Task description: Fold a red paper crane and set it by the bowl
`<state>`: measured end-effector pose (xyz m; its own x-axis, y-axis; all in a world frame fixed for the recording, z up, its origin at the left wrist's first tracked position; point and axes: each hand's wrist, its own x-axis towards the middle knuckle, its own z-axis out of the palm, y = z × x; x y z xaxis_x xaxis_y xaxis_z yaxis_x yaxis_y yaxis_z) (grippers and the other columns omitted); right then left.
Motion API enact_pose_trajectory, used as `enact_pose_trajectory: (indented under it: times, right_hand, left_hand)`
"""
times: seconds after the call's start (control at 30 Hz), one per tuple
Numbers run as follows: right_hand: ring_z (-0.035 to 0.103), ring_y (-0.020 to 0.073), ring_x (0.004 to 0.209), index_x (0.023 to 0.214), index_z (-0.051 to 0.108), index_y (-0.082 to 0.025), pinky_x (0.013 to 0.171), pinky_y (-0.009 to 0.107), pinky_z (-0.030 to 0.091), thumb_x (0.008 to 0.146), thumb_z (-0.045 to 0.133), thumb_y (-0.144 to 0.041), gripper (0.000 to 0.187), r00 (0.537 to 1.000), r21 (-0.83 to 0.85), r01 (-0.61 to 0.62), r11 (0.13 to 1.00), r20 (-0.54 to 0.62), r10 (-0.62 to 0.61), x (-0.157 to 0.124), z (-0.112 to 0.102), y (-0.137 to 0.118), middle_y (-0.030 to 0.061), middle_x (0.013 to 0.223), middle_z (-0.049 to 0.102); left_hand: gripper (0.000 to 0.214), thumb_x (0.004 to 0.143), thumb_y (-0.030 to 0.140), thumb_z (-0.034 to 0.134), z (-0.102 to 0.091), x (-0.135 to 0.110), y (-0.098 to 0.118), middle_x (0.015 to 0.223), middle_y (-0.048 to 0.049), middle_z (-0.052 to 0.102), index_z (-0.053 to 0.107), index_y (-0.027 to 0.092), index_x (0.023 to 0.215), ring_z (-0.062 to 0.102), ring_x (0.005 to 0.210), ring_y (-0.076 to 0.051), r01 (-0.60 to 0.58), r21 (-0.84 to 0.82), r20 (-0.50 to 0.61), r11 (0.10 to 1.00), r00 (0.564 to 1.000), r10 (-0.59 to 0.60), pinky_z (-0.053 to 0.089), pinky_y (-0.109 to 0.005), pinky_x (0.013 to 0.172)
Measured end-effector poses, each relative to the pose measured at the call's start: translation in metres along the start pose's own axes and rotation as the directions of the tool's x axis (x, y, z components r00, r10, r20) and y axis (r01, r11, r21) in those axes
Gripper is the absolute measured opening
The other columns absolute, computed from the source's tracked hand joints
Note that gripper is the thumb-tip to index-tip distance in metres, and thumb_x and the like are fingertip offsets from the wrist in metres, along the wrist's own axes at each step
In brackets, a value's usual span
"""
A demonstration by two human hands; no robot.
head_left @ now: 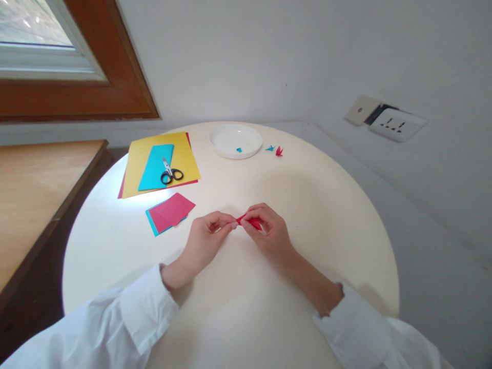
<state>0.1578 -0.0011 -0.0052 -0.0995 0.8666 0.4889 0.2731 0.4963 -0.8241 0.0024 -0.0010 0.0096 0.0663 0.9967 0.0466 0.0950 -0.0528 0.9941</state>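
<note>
The left hand (203,238) pinches one tip of a small, folded red paper piece (254,223) between thumb and fingertips, while the right hand (271,233) grips its body, fingers curled around it. The piece is held just above the round, cream-white desk (326,205), near its middle. Left of the hands lie small, flat red paper pieces (172,210) over blue ones; beyond them, black-handled metal scissors (169,170) rest on a folded blue paper sheet (151,169) atop a large yellow paper sheet (186,159). Farther back, a shallow, round white dish (226,138) holds a tiny blue paper piece (239,150), with tiny folded blue (270,148) and red paper figures (279,151) just beside it.
</note>
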Motion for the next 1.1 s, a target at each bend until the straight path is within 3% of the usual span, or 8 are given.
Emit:
enact_pose_trajectory:
  times: [0.27, 1.1]
  right_hand:
    - [0.055, 0.0125, 0.068, 0.071, 0.058, -0.019, 0.062, 0.027, 0.046, 0.079, 0.058, -0.015, 0.008, 0.997, -0.129, 0.066, 0.989, -0.029, -0.070, 0.0016, 0.0005, -0.0039, 0.0017, 0.076, 0.057]
    - [0.055, 0.0124, 0.066, 0.069, 0.057, -0.020, 0.061, 0.027, 0.046, 0.076, 0.057, -0.013, 0.010, 0.994, -0.172, 0.073, 0.982, -0.065, -0.085, 0.0024, 0.0007, -0.0062, 0.0012, 0.074, 0.057]
  left_hand:
    - [0.009, 0.061, 0.023, 0.071, 0.0017, -0.0006, 0.0025, 0.060, -0.0020, 0.069, 0.067, 0.015, 0.061, 0.061, 0.057, -0.012, 0.076, -0.042, -0.018, 0.996, 0.997, -0.077, 0.047, -0.021, 0.055]
    - [0.023, 0.061, 0.029, 0.075, 0.0024, -0.0011, 0.0021, 0.059, -0.0021, 0.069, 0.058, 0.016, 0.068, 0.067, 0.060, -0.016, 0.085, -0.137, 0.029, 0.987, 0.996, -0.081, 0.047, -0.022, 0.053]
